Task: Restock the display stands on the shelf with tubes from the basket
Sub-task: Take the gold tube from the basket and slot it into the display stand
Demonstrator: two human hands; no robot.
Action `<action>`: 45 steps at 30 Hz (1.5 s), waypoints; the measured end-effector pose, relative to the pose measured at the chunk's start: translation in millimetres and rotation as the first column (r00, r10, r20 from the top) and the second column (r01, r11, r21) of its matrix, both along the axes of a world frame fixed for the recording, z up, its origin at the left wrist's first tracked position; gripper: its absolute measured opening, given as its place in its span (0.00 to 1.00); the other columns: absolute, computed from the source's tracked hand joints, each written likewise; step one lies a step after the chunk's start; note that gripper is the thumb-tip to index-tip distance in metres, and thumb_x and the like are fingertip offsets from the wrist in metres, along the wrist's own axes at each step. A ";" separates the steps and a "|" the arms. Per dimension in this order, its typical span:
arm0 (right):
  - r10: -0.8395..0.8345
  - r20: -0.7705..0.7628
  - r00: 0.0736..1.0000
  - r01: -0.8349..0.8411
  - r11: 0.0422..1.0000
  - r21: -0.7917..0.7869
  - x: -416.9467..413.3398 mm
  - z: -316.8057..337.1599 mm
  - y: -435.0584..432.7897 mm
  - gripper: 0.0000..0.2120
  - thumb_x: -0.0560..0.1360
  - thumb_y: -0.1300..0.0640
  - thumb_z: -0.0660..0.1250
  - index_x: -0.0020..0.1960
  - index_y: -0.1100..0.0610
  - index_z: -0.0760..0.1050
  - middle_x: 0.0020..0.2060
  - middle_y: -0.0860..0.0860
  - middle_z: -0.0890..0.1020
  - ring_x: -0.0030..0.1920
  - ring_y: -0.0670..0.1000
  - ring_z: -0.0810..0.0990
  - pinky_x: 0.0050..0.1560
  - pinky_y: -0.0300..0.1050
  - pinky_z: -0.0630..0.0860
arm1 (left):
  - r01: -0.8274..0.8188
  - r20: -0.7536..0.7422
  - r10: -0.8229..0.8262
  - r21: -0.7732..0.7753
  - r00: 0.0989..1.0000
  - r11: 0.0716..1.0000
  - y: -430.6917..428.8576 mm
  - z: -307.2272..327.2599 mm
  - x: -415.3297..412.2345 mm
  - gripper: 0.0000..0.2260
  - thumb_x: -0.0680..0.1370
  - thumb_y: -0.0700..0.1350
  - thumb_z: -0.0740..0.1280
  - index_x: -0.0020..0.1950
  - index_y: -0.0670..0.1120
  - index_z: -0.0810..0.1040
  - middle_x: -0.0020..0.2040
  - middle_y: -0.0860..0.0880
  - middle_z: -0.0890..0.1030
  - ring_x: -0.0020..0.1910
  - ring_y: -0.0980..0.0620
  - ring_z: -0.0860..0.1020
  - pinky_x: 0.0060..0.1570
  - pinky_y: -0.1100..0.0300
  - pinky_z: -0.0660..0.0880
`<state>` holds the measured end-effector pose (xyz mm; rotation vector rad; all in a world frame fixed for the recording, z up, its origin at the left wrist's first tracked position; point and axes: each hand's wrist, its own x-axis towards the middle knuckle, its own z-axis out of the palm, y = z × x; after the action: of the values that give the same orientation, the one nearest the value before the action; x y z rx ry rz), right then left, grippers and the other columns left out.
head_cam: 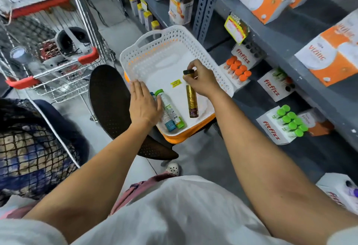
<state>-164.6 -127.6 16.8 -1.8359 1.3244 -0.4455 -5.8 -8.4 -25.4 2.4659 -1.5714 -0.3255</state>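
A white perforated basket [155, 51] rests on an orange one on a black chair. Inside lie a gold tube with a black cap [191, 99], a green-capped tube [170, 107] and a blue tube [168, 122] beside it. My right hand [201, 78] is closed around the gold tube's upper end. My left hand [144, 103] lies flat over the basket's left rim, fingers touching the green and blue tubes. On the grey shelf to the right stand white display stands: one with orange-capped tubes [237, 69], one with mostly bare holes [277, 84], one with green-capped tubes [288, 122].
A metal shopping cart [58, 70] with red corners stands to the left. A black mesh chair [110, 99] holds the baskets. Orange-white boxes [329, 59] sit on the upper shelf. A small yellow label [176, 83] lies in the basket.
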 end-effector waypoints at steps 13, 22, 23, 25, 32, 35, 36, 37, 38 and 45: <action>-0.315 0.236 0.919 0.367 0.903 -0.225 -112.2 101.3 -5.1 0.08 0.75 0.58 0.68 0.52 0.56 0.71 0.37 0.43 0.76 0.37 0.43 0.74 0.38 0.39 0.70 | 0.493 0.219 -0.446 -0.274 0.868 0.826 -105.7 80.1 -72.1 0.30 0.82 0.53 0.54 0.76 0.32 0.54 0.77 0.35 0.54 0.77 0.39 0.50 0.75 0.49 0.45; -0.626 0.294 0.722 0.681 0.568 -0.463 -263.4 214.8 38.4 0.10 0.74 0.58 0.69 0.53 0.57 0.73 0.41 0.48 0.76 0.40 0.49 0.74 0.47 0.45 0.71 | 0.790 0.493 -0.686 -0.580 0.535 0.200 -192.9 235.9 -260.6 0.29 0.80 0.51 0.54 0.72 0.28 0.61 0.73 0.31 0.61 0.74 0.35 0.58 0.74 0.47 0.50; -0.648 0.303 0.699 0.697 0.525 -0.487 -277.4 226.4 45.8 0.10 0.74 0.58 0.69 0.53 0.58 0.73 0.41 0.46 0.76 0.39 0.48 0.74 0.45 0.44 0.70 | 0.791 0.524 -0.683 -0.598 0.509 0.130 -194.0 252.5 -279.6 0.30 0.80 0.51 0.54 0.72 0.29 0.61 0.73 0.32 0.61 0.74 0.36 0.58 0.74 0.47 0.51; -0.684 0.335 0.648 0.728 0.428 -0.535 -308.1 253.1 63.9 0.10 0.74 0.57 0.70 0.53 0.58 0.73 0.37 0.41 0.75 0.36 0.43 0.73 0.44 0.41 0.69 | 0.780 0.591 -0.668 -0.626 0.451 -0.028 -191.4 288.6 -320.3 0.28 0.80 0.50 0.55 0.72 0.30 0.62 0.73 0.34 0.63 0.74 0.37 0.60 0.74 0.46 0.52; -0.734 0.402 0.547 0.747 0.213 -0.629 -397.5 328.6 120.9 0.10 0.73 0.55 0.70 0.50 0.58 0.72 0.33 0.42 0.72 0.34 0.45 0.70 0.41 0.42 0.69 | 0.693 0.680 -0.632 -0.656 0.372 -0.298 -161.7 375.3 -441.8 0.19 0.79 0.49 0.60 0.60 0.34 0.74 0.55 0.36 0.77 0.52 0.37 0.75 0.53 0.46 0.70; -0.744 0.396 0.539 0.725 0.170 -0.668 -425.2 346.3 137.1 0.09 0.73 0.56 0.70 0.48 0.57 0.72 0.36 0.45 0.74 0.35 0.46 0.70 0.42 0.43 0.71 | 0.700 0.697 -0.638 -0.633 0.328 -0.331 -148.2 385.4 -482.5 0.15 0.79 0.50 0.58 0.54 0.39 0.75 0.48 0.40 0.77 0.45 0.40 0.73 0.44 0.48 0.66; -0.749 0.392 0.535 0.720 0.161 -0.675 -433.6 350.9 140.6 0.09 0.73 0.56 0.70 0.48 0.57 0.72 0.37 0.46 0.75 0.35 0.47 0.71 0.42 0.43 0.72 | 0.706 0.705 -0.625 -0.628 0.337 -0.328 -145.5 385.0 -490.9 0.14 0.80 0.50 0.58 0.52 0.40 0.75 0.47 0.41 0.77 0.44 0.41 0.73 0.42 0.48 0.66; -0.753 0.387 0.532 0.717 0.157 -0.679 -440.8 355.7 143.8 0.09 0.73 0.56 0.70 0.49 0.57 0.72 0.38 0.46 0.76 0.36 0.47 0.72 0.42 0.42 0.72 | 0.710 0.715 -0.604 -0.624 0.353 -0.325 -144.4 383.6 -496.2 0.12 0.80 0.49 0.58 0.49 0.42 0.75 0.45 0.42 0.77 0.44 0.41 0.73 0.40 0.49 0.66; -0.758 0.380 0.530 0.715 0.159 -0.681 -446.5 359.9 145.0 0.10 0.73 0.55 0.70 0.50 0.57 0.72 0.38 0.46 0.76 0.37 0.47 0.73 0.42 0.40 0.72 | 0.710 0.726 -0.578 -0.625 0.374 -0.324 -144.7 381.7 -496.7 0.11 0.80 0.49 0.58 0.46 0.42 0.75 0.43 0.43 0.76 0.43 0.41 0.72 0.39 0.49 0.66; -0.744 0.359 0.564 0.676 0.165 -0.718 -471.1 398.3 148.7 0.11 0.73 0.55 0.71 0.50 0.56 0.72 0.45 0.51 0.79 0.40 0.48 0.74 0.46 0.46 0.76 | 0.699 0.711 -0.540 -0.657 0.449 -0.283 -148.1 377.2 -497.2 0.11 0.77 0.49 0.60 0.42 0.43 0.72 0.39 0.43 0.76 0.40 0.41 0.73 0.37 0.50 0.65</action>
<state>-635.7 21.1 415.0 -1.6972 2.2982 -1.8069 -503.0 -156.6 351.8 0.4064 -2.0150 0.6369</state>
